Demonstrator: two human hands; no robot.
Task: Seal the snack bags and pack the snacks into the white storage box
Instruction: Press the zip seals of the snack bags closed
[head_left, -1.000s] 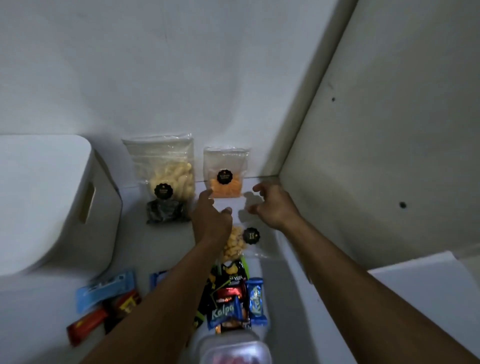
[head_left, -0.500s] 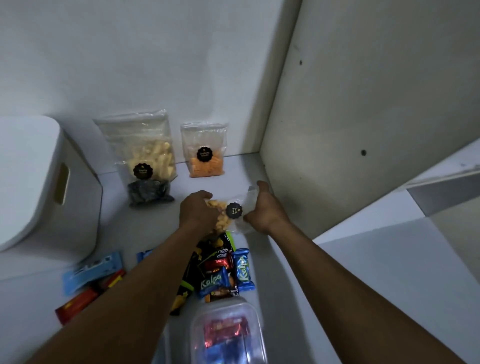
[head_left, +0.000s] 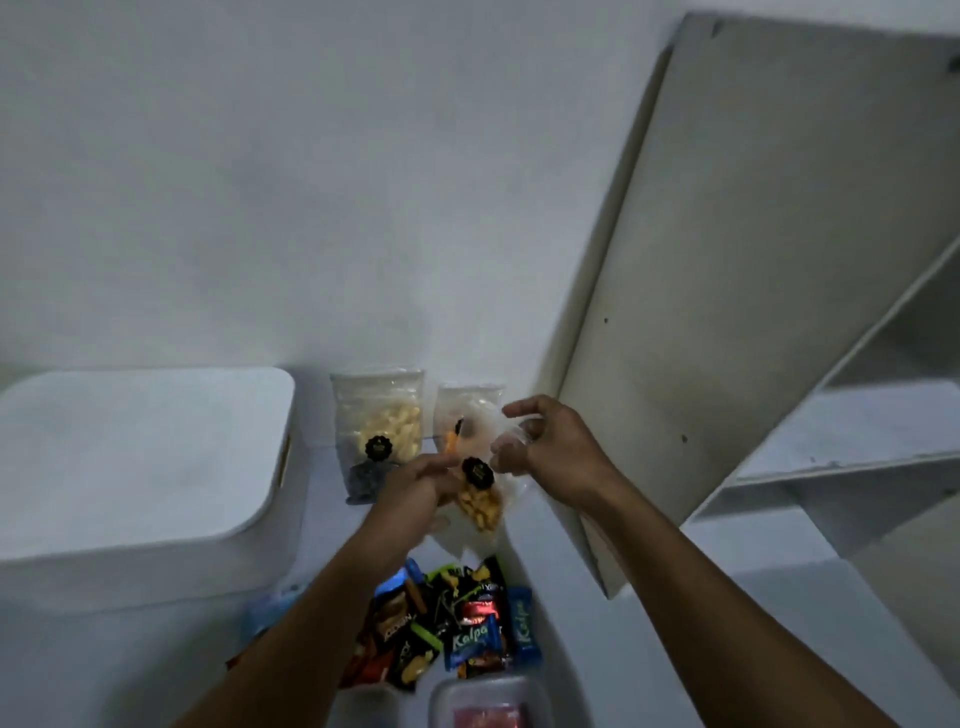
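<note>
I think this is a room in a home, a dim corner used for storing things. I see plain white walls (head_left: 260, 182) and a white shelf unit (head_left: 779, 260) on the right. On the left sits a white storage box (head_left: 130, 457) with its lid on. Near me lies a pile of wrapped snacks (head_left: 467, 623), and clear snack bags (head_left: 379, 415) lean on the far wall.

1. Plain white wall (head_left: 260, 208) at back, bare.
2. Off-white side panel (head_left: 753, 286) on right, tilted in view, w/ small dark holes.
3. White shelf boards (head_left: 857, 457) far right, lower one partly seen.
</note>
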